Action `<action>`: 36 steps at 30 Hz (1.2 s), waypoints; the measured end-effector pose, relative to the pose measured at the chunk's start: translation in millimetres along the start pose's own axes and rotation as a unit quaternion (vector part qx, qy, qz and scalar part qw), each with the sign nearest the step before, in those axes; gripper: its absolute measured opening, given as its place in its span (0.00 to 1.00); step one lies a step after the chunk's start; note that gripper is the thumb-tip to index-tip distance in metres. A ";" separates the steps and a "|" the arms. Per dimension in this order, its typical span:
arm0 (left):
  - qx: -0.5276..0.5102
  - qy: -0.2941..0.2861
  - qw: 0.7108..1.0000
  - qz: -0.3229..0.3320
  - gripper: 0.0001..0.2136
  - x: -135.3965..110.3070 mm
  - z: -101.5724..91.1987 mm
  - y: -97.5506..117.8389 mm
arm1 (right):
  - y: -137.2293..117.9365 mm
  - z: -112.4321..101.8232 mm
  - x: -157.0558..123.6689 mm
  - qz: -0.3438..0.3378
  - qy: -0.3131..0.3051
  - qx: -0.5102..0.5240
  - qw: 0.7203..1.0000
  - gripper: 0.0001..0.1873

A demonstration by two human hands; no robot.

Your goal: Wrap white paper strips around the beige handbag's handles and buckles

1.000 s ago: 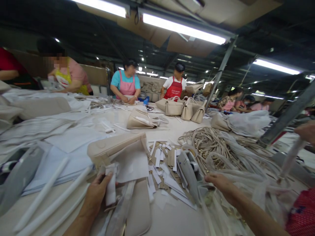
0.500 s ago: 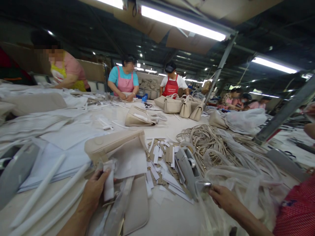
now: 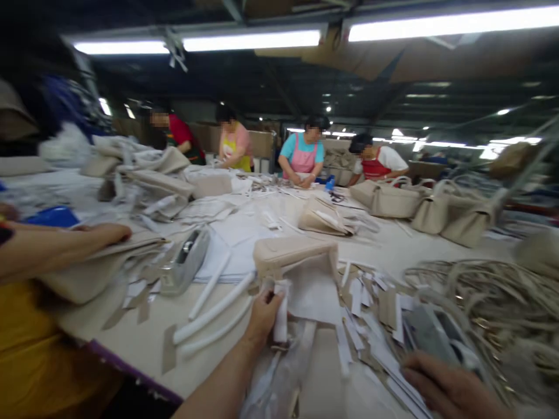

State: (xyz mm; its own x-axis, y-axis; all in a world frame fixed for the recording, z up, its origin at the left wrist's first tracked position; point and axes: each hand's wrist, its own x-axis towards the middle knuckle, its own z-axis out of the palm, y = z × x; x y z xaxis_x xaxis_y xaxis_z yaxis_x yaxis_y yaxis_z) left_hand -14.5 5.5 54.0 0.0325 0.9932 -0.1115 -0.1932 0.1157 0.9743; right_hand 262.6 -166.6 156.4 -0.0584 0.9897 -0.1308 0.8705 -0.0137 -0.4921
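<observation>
My left hand is closed around a white paper wrap at the lower edge of a beige handbag that lies on the table. A white sheet hangs over the bag's front, and a clear plastic sleeve trails under my wrist. At the bottom right, my right hand is blurred and lies against the near end of a grey tape dispenser; its fingers are smeared. Cut white and tan paper strips are scattered between my two hands.
A co-worker in yellow at the left rests a hand on a beige panel. A second tape dispenser, white foam tubes, a tangle of beige straps and finished bags lie around. Several people work at the far side.
The view has swung left, bringing the co-worker in yellow into sight. My right hand has drawn back to the dispenser's near end. My left hand keeps its hold on the wrap.
</observation>
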 end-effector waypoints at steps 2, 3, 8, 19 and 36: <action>-0.008 0.002 1.000 0.012 0.15 1.1 -0.1 -0.8 | -38.8 9.9 50.5 -0.064 -0.006 0.005 0.998 0.17; -0.013 0.001 1.000 0.016 0.15 1.1 -0.3 -1.3 | -56.9 15.3 74.0 -0.096 -0.007 0.002 0.995 0.16; -0.041 -0.016 0.999 0.024 0.15 -1.1 -1.9 -6.2 | -109.5 38.9 157.2 -0.196 -0.042 -0.019 0.980 0.12; -0.065 -0.023 0.997 0.044 0.14 1.9 -2.2 -12.5 | -126.9 56.0 202.9 -0.205 -0.052 -0.155 0.965 0.12; -0.074 -0.026 0.997 -0.001 0.16 1.9 -5.8 -6.1 | -134.6 62.9 207.8 -0.149 -0.031 -0.181 0.972 0.16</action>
State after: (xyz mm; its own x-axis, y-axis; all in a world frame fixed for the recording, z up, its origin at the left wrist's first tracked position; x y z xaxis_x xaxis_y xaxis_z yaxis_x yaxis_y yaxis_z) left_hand -18.9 6.7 46.7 0.0829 0.9916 -0.0993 -0.3362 0.1216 0.9339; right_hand 102.5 32.0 141.3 -0.3533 0.9315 -0.0867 0.9249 0.3339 -0.1817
